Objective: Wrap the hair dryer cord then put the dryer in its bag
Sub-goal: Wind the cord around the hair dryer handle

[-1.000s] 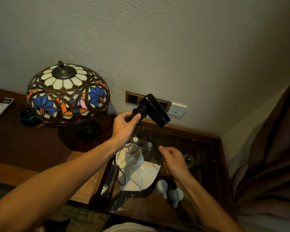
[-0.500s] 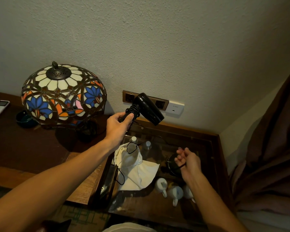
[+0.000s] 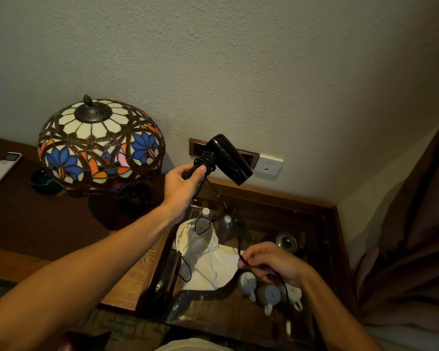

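While left hand (image 3: pixel 181 184) gripped dryer (image 3: pixel 226 159), right hand (image 3: pixel 271 262) pinched cord (image 3: pixel 240 239) below it; wrapping underway, another loop likely next.

Hair dryer (image 3: pixel 228 159): glossy black plastic, catching a highlight on the barrel.
Cord (image 3: pixel 205 162): thin, matt black, rubbery-looking coils.
Bag (image 3: pixel 205 257): soft off-white cloth, creased and matt, with a dark drawstring.
Lamp (image 3: pixel 100 144): stained-glass shade, shiny panes in dark metal-looking leading, dull perforated cap.
Table (image 3: pixel 137 277): brown wood with visible grain, reflective glass top beside it.
Wall (image 3: pixel 238 72): rough, grainy plaster, matt.
Mugs (image 3: pixel 269 293): smooth white, glazed-looking.
Curtain (image 3: pixel 416 236): dark brown fabric, heavy folds.
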